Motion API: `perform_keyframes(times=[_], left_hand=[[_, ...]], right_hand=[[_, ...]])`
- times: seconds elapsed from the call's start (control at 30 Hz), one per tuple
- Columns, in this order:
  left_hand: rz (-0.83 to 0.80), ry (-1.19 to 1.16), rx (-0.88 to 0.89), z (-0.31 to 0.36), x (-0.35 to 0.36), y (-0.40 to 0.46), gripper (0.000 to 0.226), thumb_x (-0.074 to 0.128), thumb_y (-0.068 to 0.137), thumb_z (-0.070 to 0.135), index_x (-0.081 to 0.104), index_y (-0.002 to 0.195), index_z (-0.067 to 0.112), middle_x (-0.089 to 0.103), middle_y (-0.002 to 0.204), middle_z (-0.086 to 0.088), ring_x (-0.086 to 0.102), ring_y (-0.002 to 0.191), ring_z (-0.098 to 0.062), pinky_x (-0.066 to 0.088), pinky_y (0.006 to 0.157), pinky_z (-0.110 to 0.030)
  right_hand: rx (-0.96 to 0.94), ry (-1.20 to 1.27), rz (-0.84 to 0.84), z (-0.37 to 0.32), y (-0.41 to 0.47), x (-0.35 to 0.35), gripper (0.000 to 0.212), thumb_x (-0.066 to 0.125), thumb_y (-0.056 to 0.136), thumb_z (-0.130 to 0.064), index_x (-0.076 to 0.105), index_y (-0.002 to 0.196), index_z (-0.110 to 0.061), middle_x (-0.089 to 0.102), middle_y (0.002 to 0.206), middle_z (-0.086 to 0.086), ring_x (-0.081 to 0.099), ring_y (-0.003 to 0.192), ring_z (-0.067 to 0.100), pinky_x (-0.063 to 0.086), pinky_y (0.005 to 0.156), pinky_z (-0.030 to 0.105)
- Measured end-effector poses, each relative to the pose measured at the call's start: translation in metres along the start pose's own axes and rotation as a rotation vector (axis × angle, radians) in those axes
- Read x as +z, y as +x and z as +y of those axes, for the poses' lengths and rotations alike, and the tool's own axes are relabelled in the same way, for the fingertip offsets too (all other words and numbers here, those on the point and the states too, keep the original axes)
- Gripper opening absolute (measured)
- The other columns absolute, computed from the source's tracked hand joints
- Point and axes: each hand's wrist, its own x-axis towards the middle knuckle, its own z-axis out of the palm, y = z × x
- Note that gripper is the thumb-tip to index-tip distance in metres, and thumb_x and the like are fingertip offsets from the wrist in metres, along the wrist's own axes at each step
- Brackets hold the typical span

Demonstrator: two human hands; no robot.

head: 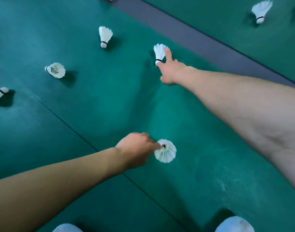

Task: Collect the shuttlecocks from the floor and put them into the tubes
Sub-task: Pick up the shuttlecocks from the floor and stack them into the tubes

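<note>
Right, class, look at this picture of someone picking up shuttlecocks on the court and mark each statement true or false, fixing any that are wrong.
1. The left hand holds a shuttlecock whose feathers fan out toward the camera. True.
2. The right hand rests flat on bare floor, away from any shuttlecock. False: its fingers are at the cork end of a shuttlecock near the grey line.
3. The floor is green. True.
4. A tube stands on the floor between the two arms. False: no tube is in view.
5. All the shuttlecocks have been gathered. False: several still lie loose, such as one farther out and another to its left.
</note>
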Motion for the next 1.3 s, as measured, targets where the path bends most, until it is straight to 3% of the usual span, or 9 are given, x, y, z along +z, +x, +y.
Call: perform_keyframes(times=[0.13, 0.23, 0.33, 0.47, 0.67, 0.83, 0.9, 1.03, 1.3], left_hand=[[0.174, -0.126, -0.256, -0.038, -0.031, 0.009, 0.027, 0.049, 0.099, 0.034, 0.064, 0.120, 0.041, 0.067, 0.095, 0.004, 0.063, 0.103, -0.024, 0.052, 0.078, -0.034], [0.237, -0.176, -0.377, -0.060, -0.046, 0.010, 0.024, 0.051, 0.097, 0.037, 0.069, 0.112, 0.043, 0.043, 0.070, 0.016, 0.064, 0.095, -0.024, 0.050, 0.072, -0.031], [0.326, -0.195, -0.425, -0.070, -0.056, 0.007, 0.022, 0.053, 0.095, 0.037, 0.070, 0.108, 0.045, 0.033, 0.064, 0.019, 0.064, 0.092, -0.023, 0.045, 0.069, -0.030], [0.403, -0.225, -0.465, -0.072, -0.066, 0.004, 0.023, 0.054, 0.095, 0.036, 0.070, 0.109, 0.046, 0.038, 0.065, 0.017, 0.064, 0.090, -0.023, 0.047, 0.070, -0.030], [0.654, -0.208, -0.428, -0.088, -0.085, -0.006, 0.012, 0.071, 0.086, 0.026, 0.073, 0.097, 0.030, 0.070, 0.076, 0.006, 0.064, 0.079, -0.027, 0.046, 0.079, -0.039], [0.723, -0.305, -0.452, -0.103, -0.103, -0.024, 0.003, 0.078, 0.084, 0.027, 0.075, 0.087, 0.026, 0.069, 0.082, 0.009, 0.061, 0.079, -0.022, 0.051, 0.076, -0.041], [0.702, -0.350, -0.477, -0.108, -0.123, -0.047, 0.004, 0.080, 0.083, 0.028, 0.077, 0.086, 0.028, 0.058, 0.084, 0.008, 0.055, 0.075, -0.016, 0.049, 0.071, -0.036], [0.774, -0.422, -0.599, -0.119, -0.208, -0.118, 0.012, 0.085, 0.078, 0.038, 0.076, 0.083, 0.033, 0.049, 0.110, 0.012, 0.054, 0.068, -0.003, 0.040, 0.072, -0.027], [0.751, -0.331, -0.648, -0.105, -0.494, -0.322, 0.007, 0.077, 0.084, 0.028, 0.073, 0.086, 0.023, 0.068, 0.100, 0.010, 0.062, 0.079, -0.022, 0.050, 0.074, -0.034]], right_hand=[[0.043, 0.009, -0.012, 0.002, 0.028, -0.005, 0.058, 0.048, 0.094, -0.008, 0.040, 0.149, -0.020, -0.024, 0.167, 0.014, 0.046, 0.126, 0.045, 0.046, 0.098, 0.048], [0.052, 0.013, 0.011, -0.001, 0.050, -0.016, 0.064, 0.045, 0.098, -0.009, 0.027, 0.159, -0.018, -0.030, 0.166, 0.015, 0.041, 0.138, 0.045, 0.041, 0.104, 0.048], [0.085, 0.042, -0.001, -0.005, 0.066, -0.024, 0.061, 0.047, 0.097, -0.007, 0.033, 0.155, -0.017, -0.027, 0.167, 0.015, 0.053, 0.124, 0.043, 0.046, 0.097, 0.044], [0.113, 0.073, -0.007, 0.000, 0.082, -0.016, 0.046, 0.052, 0.097, -0.014, 0.045, 0.142, -0.009, 0.025, 0.155, 0.021, 0.054, 0.118, 0.036, 0.047, 0.105, 0.048], [0.075, 0.217, 0.099, 0.000, 0.077, -0.013, 0.021, 0.059, 0.093, -0.009, 0.070, 0.110, -0.007, 0.065, 0.119, 0.019, 0.063, 0.098, 0.037, 0.055, 0.088, 0.041], [0.122, 0.613, 0.189, -0.009, 0.055, -0.015, 0.045, 0.073, 0.087, -0.010, 0.052, 0.127, -0.013, 0.058, 0.106, 0.009, 0.055, 0.092, 0.029, 0.042, 0.073, 0.034], [0.152, 0.786, 0.221, -0.019, 0.031, -0.029, 0.035, 0.078, 0.086, -0.015, 0.063, 0.117, -0.010, 0.058, 0.094, 0.005, 0.053, 0.083, 0.024, 0.038, 0.065, 0.030], [0.099, 0.833, 0.264, -0.039, -0.048, -0.116, 0.025, 0.077, 0.087, -0.023, 0.067, 0.076, -0.003, 0.050, 0.063, 0.003, 0.037, 0.059, 0.021, 0.027, 0.048, 0.027], [-0.027, 0.739, 0.382, -0.137, -0.226, -0.467, 0.008, 0.076, 0.087, -0.022, 0.079, 0.091, -0.015, 0.078, 0.102, 0.002, 0.070, 0.096, 0.024, 0.053, 0.088, 0.037]])
